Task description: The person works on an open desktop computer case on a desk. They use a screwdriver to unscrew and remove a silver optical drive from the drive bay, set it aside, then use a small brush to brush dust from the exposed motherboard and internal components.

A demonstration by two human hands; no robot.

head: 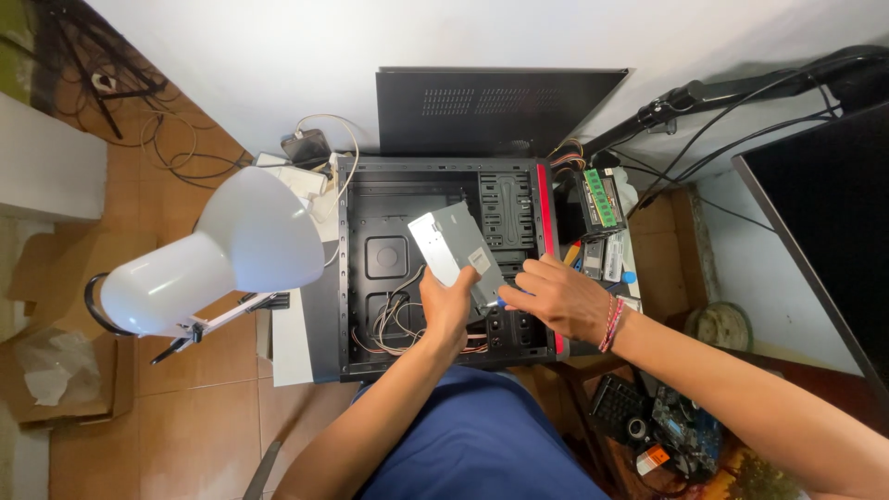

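Left hand point(446, 304) grips grey drive point(456, 246), white label; right hand point(558, 296) touching

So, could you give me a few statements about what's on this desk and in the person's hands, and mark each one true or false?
1. The left hand holds a grey metal box above the open computer case. True.
2. The right hand rests on the white desk lamp. False: it is at the lower end of the grey box, far from the lamp.
3. The case's side panel is off and leans against the wall behind. True.
4. The case is packed with boards. False: it looks mostly bare, with loose wires at the bottom.
5. A green memory stick lies to the right of the case. True.
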